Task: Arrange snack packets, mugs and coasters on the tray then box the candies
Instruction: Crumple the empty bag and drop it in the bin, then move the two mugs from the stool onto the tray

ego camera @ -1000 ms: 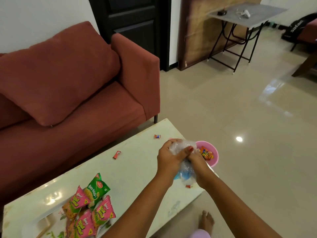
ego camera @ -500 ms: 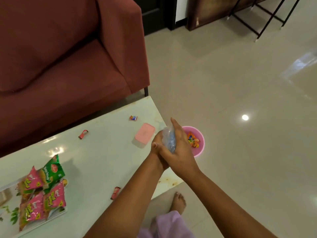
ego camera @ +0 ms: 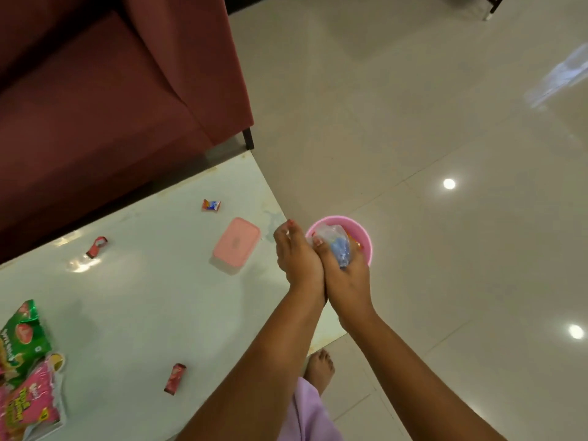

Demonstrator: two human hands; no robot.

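Both my hands meet over a pink bowl point(ego camera: 366, 238) at the table's right corner. My right hand point(ego camera: 348, 278) grips a crumpled clear plastic bag point(ego camera: 335, 240) with something blue inside. My left hand point(ego camera: 296, 259) lies against the right one, its thumb on the bag. Wrapped candies point(ego camera: 356, 244) show in the bowl behind the bag. A pink-lidded box point(ego camera: 235, 245) sits closed just left of my hands. Loose candies lie on the table: one point(ego camera: 211, 205) far, one point(ego camera: 96, 246) left, one point(ego camera: 175, 378) near. Snack packets, green point(ego camera: 22, 338) and pink point(ego camera: 31, 399), lie at the left edge.
The pale glossy table point(ego camera: 143, 297) ends just right of my hands, and the bowl overhangs its corner. A red sofa point(ego camera: 95, 90) stands close behind the table. Shiny tiled floor point(ego camera: 413, 122) fills the right side. My bare foot point(ego camera: 319, 366) is beside the table's near edge.
My view has tilted down and right, hiding the door and folding table. My hands have gone from kneading the bag in front of the bowl to holding it over the bowl.
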